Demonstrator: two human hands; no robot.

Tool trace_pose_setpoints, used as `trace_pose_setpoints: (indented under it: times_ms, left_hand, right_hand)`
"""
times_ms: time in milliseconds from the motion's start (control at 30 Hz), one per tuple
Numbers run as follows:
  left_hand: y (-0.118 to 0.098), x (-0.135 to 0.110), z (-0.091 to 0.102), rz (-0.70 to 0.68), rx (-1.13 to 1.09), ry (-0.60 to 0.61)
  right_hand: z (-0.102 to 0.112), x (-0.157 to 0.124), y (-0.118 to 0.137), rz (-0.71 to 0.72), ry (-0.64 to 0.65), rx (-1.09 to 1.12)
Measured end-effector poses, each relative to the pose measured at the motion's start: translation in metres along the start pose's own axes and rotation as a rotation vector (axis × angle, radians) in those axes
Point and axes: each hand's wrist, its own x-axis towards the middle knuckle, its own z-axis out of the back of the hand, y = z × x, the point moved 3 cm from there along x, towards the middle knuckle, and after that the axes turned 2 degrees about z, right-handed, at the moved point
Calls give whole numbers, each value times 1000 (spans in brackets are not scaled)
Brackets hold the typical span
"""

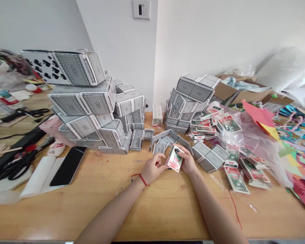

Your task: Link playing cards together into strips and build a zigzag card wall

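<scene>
My left hand point(152, 167) and my right hand point(186, 160) meet at the middle of the wooden table, both gripping a small folded paper box point(174, 159) printed like a banknote in green, red and white. A red string circles my left wrist. Just beyond my fingers lies a linked row of grey patterned paper boxes point(169, 139). Larger stacks of the same grey boxes rise at the back left point(91, 112) and back right point(190, 101). To my right, banknote-printed boxes point(236, 179) lie in a loose heap.
Black-handled scissors point(17, 166) and a dark tablet point(68, 166) on white paper lie at the left. A crumpled plastic bag point(254, 142) and an open cardboard box point(244, 91) sit at the right, beside coloured paper cut-outs point(300, 169). A red thread point(234, 206) trails across the table.
</scene>
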Motion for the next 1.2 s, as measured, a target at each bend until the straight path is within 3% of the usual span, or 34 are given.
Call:
trace_pose_setpoints:
  times_ms: [367,767,1200]
  left_hand:
    - [0,0,-1,55,4,68]
    - [3,6,0,163,-349,169]
    - [11,10,-2,231,-395,235]
  right_hand:
    - [1,1,0,-1,13,-55]
    - [0,1,1,6,46,-66]
    - [-2,0,2,18,49,-110]
